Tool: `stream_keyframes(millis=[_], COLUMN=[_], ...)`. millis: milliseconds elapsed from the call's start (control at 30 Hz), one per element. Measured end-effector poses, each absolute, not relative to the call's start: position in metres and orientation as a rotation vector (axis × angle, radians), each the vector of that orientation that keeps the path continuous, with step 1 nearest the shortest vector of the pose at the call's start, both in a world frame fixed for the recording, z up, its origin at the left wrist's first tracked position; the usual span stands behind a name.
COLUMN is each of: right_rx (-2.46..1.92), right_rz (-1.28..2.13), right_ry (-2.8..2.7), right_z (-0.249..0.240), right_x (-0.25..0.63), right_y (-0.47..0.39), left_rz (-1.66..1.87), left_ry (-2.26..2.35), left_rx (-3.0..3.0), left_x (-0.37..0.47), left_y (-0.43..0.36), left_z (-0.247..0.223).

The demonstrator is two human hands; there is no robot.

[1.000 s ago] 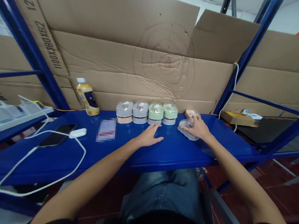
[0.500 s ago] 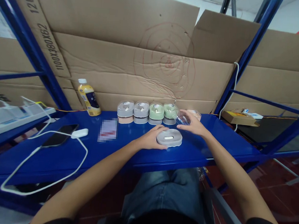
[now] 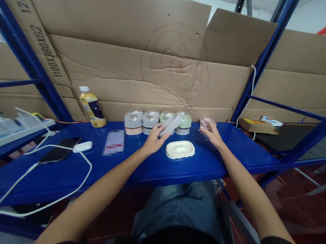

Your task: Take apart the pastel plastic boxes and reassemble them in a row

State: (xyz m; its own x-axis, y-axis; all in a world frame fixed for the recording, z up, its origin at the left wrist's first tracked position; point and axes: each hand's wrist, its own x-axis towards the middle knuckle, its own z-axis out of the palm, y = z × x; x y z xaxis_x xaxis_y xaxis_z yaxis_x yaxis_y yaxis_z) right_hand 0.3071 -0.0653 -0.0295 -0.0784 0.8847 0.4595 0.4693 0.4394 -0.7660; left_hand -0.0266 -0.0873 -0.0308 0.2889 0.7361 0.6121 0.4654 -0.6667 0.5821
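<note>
My left hand (image 3: pixel 154 140) is closed on a grey oval piece (image 3: pixel 171 126), raised and tilted above the table. Below and to its right, a cream oval tray (image 3: pixel 174 153) with a raised middle lies flat. My right hand (image 3: pixel 212 135) pinches a clear plastic cover (image 3: pixel 203 124) close to the back of the table. Behind those fingers a pale clear-topped container shows only in part. In the back row stand several small lidded containers: one with a grey top over a peach base (image 3: pixel 133 130), grey ones (image 3: pixel 151 118) and green-topped ones (image 3: pixel 184 119), partly hidden by the grey piece.
A yellow drink bottle (image 3: pixel 94 108) stands at the back left of the blue table (image 3: pixel 148 169). Near it lie a blurred card (image 3: pixel 114 142), a black phone (image 3: pixel 60 148) and a looped white cable (image 3: pixel 89 169). A cardboard wall (image 3: pixel 113 70) closes the back.
The grey oval piece has come up off the table in my left hand, uncovering the cream tray. My right hand with the clear cover has shifted slightly right, and the view has turned a little.
</note>
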Motion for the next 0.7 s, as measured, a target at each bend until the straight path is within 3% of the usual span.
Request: stream_keyframes(millis=[133, 333, 700], right_rx=[-1.095, -0.873, -0.743], right_rz=[0.702, 0.771, 0.591], right_ry=[-1.552, -1.893, -2.467], right_z=[-0.024, -0.008, 0.008], right_x=[0.305, 0.294, 0.25], right_y=[-0.071, -0.093, -0.095], left_rz=[1.217, 0.784, 0.895], left_ry=[1.041, 0.895, 0.938], left_rx=[2.388, 2.554, 2.318], left_x=[-0.028, -0.012, -0.003], left_y=[-0.096, -0.118, -0.108], left_z=[-0.026, -0.033, -0.053])
